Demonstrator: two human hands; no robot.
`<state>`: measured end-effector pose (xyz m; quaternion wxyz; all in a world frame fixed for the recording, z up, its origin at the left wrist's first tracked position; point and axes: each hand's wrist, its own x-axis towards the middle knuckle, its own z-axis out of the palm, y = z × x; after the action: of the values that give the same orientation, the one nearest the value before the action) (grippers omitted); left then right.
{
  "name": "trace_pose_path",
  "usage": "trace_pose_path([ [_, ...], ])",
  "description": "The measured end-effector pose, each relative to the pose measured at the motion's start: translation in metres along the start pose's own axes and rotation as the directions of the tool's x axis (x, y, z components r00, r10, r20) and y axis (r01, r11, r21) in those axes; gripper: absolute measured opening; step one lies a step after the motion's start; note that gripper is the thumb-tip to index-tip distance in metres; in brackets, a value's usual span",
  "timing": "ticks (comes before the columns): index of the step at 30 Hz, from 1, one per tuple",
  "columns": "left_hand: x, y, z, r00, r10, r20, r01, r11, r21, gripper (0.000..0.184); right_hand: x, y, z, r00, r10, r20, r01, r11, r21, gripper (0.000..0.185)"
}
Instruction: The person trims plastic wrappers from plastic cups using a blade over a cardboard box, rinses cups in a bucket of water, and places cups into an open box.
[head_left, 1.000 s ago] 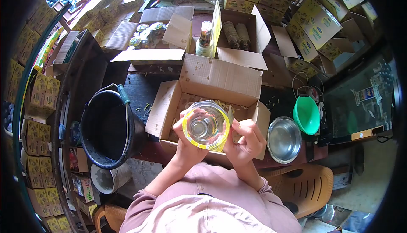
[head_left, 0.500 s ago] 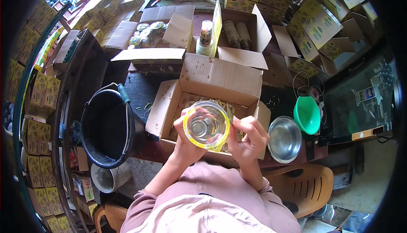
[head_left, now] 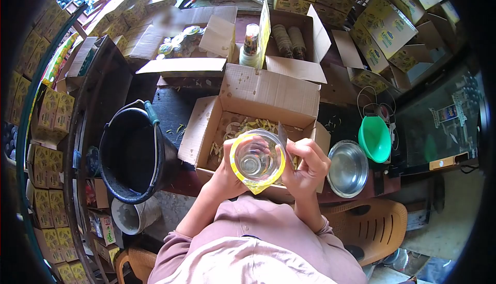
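— Left hand and right hand: holding what?

— Left, wrapped around the side of a clear cup, just in front of the torso. Right, fingers pinched together, apparently on a thin, dark, blade-like piece beside the cup's rim; hard to tell whether touching it.

— Anything just changed?

— Yes: cup turned slightly, loose corner of its yellow-edged film now pointing toward the torso. Meaning, probably, a different stretch of edge beside the blade-like piece.

— And around the hands?

— Below and beyond, an open carton with yellow scraps inside, on a dark counter. Leftward, a black bucket. Rightward, a metal bowl, then a green bowl just past it.
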<state>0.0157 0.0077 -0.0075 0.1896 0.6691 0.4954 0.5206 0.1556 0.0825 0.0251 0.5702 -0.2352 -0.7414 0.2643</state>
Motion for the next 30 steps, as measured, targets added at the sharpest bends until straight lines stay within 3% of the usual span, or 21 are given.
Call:
trace_pose_path([
  [4,0.001,0.003,-0.004,0.999,0.002,0.033,-0.002,1.000,0.008,0.076,-0.003,0.001,0.001,0.997,0.073,-0.002,-0.072,0.994,0.087,0.020],
  [7,-0.002,-0.003,0.001,0.998,-0.054,-0.015,0.052,0.989,-0.135,0.076,-0.007,0.001,0.002,0.998,0.052,-0.033,-0.050,0.997,0.059,0.022],
  [9,0.002,0.004,-0.002,0.999,0.022,-0.033,-0.023,1.000,-0.014,0.077,-0.009,-0.002,0.002,0.998,0.027,-0.051,-0.027,1.000,0.002,0.023],
  [14,-0.001,-0.002,0.000,0.995,-0.021,-0.095,0.017,0.999,-0.047,0.078,-0.018,-0.011,0.002,0.989,0.040,-0.143,-0.053,0.995,-0.088,0.032],
  [17,0.001,0.003,-0.004,0.985,0.009,-0.170,0.004,0.997,0.078,0.079,-0.021,-0.011,-0.001,0.991,-0.085,-0.101,0.065,0.980,-0.190,0.035],
  [23,0.000,0.005,-0.006,0.987,0.004,-0.163,0.025,0.984,0.178,0.081,-0.023,-0.014,0.003,0.989,-0.113,-0.093,0.097,0.983,-0.159,0.029],
  [27,-0.002,0.001,0.001,0.968,-0.030,-0.248,0.036,0.999,0.018,0.082,-0.023,-0.015,0.004,0.988,-0.133,-0.079,0.118,0.979,-0.168,0.027],
  [30,-0.001,0.002,0.003,0.963,0.006,-0.270,-0.002,1.000,0.016,0.081,-0.024,-0.014,0.005,0.986,-0.136,-0.099,0.120,0.981,-0.154,0.022],
])
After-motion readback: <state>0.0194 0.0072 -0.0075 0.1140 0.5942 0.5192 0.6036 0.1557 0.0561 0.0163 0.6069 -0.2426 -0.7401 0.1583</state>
